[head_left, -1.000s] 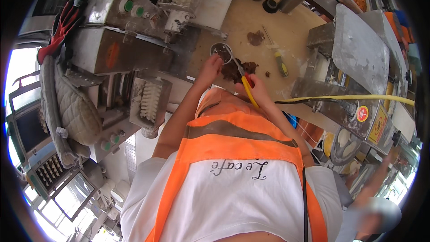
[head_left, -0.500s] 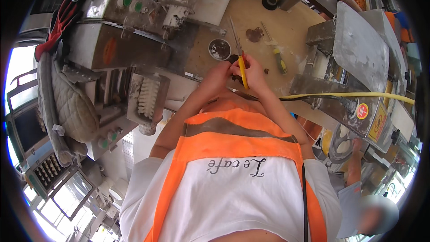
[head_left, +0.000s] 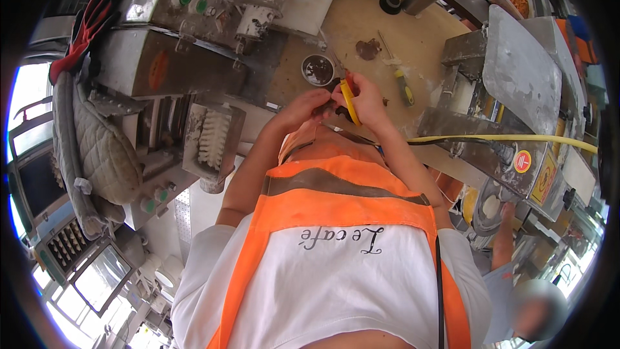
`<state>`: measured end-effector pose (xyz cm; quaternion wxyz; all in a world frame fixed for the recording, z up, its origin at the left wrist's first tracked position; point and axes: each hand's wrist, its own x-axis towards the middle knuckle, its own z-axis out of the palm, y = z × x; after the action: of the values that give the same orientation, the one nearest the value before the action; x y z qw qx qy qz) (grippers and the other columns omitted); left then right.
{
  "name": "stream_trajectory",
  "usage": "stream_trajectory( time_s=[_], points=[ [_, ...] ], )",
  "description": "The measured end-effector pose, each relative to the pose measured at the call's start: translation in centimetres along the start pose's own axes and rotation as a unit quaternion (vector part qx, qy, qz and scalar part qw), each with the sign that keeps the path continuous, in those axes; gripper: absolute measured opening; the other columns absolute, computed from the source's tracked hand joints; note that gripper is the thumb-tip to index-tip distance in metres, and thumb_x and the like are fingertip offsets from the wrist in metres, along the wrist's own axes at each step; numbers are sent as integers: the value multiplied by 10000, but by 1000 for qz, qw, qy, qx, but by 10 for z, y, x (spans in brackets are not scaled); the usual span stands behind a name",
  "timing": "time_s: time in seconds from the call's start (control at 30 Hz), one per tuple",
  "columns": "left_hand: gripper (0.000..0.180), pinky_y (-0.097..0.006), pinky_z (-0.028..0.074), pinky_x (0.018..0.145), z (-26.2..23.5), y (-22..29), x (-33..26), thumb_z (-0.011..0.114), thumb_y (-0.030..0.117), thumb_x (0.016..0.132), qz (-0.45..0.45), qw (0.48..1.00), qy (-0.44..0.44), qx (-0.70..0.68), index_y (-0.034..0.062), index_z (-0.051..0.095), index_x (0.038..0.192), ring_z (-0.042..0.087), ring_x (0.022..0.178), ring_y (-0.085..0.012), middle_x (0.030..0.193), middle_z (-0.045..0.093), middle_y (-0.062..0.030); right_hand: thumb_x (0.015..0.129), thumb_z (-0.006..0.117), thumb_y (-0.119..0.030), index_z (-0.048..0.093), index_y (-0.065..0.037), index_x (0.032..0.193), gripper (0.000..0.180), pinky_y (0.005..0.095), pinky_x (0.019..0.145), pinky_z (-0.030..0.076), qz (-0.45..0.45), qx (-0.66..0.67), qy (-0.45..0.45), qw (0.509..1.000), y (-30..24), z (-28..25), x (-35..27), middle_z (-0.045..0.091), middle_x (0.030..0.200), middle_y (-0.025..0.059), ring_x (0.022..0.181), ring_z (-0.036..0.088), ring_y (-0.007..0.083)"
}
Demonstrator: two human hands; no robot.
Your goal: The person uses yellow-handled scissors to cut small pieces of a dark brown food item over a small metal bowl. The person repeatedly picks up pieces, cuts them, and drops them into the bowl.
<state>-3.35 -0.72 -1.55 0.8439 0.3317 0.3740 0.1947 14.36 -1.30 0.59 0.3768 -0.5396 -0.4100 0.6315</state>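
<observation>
I note right hand (head_left: 369,98) pinching yellow tool (head_left: 351,101), left hand (head_left: 309,107) pinching something dark beside it, above bowl (head_left: 318,69). Risk: blade slipping into left fingers.

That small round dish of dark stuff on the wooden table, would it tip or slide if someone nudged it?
The dish looks low and wide, so it would probably slide rather than tip. It seems metal and small, so likely light. The table shows flour and smears, which might let it skid easily. Its dark filling looks pasty, so it would probably stay put when pushed.
</observation>
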Motion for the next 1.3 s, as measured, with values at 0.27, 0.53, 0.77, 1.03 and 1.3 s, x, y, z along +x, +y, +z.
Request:
stream_trajectory(
  time_s=[0.27,0.53,0.77,1.03,1.3],
  points=[
    [229,-166,368,570,-8,2,-3,435,200,937,-31,999,-27,-7,41,554,1050,468,689,-28,905,576,22,762,628,8,542,29,1002,256,260,538,490,-2,-28,-28,999,-6,1,2,594,771,61,615,589,128],
    [190,-160,352,559,-7,2,-1,441,202,936,-25,999,0,37,58,561,968,446,662,-24,798,536,45,752,662,-34,551,24,1004,281,264,606,489,-27,-78,-6,997,7,-1,9,623,829,64,694,590,115],
    [168,-171,318,530,-7,4,3,452,203,930,52,994,91,9,76,532,856,398,595,-44,683,460,42,706,755,-281,535,3,891,405,284,619,428,14,-159,29,987,34,-18,7,569,742,72,678,506,133],
    [173,-171,331,541,-16,1,8,456,208,929,120,979,162,16,72,526,848,401,592,-51,678,461,27,715,713,-438,499,-2,813,495,320,616,414,98,-249,-44,963,35,-26,-40,528,723,113,665,481,199],
    [183,-176,335,546,-25,-15,16,459,228,926,114,977,175,32,80,531,846,418,592,-46,676,476,37,721,697,-458,546,9,851,508,322,618,426,118,-262,-54,956,48,-23,-40,569,738,128,673,524,208]
  ],
)
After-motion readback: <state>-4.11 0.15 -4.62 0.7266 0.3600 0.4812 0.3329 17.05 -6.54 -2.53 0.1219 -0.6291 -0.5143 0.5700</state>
